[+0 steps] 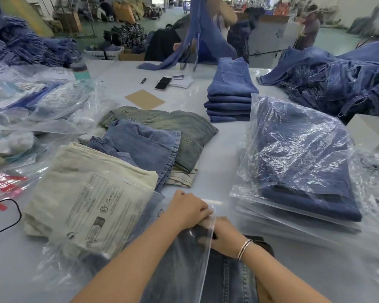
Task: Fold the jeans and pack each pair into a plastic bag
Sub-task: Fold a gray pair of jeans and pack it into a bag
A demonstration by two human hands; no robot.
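The folded jeans [225, 278] lie at the near edge of the table [225, 145], right under us, and we are working a clear plastic bag [184, 254] over them. The bag's open edge runs as a pale line across the denim, so part of the pair sits under film while the part on our right shows bare. Our left hand [188, 209] is closed on the bag's mouth at the far end, fingers curled over the plastic. Our right hand [222, 234] presses on the denim just beside that edge; we cannot tell whether it pinches cloth or only lies flat.

The main risk, we judge, is the fold slipping: if the thin film drags on the denim, the layers could bunch and jam the opening, or the plastic could tear at the mouth.

The pair's long axis runs away from us, far end near the hands, near end off the bottom of view.

A cream bagged garment [90, 195] lies just to the left, and a stack of bagged jeans [302, 162] to the right.
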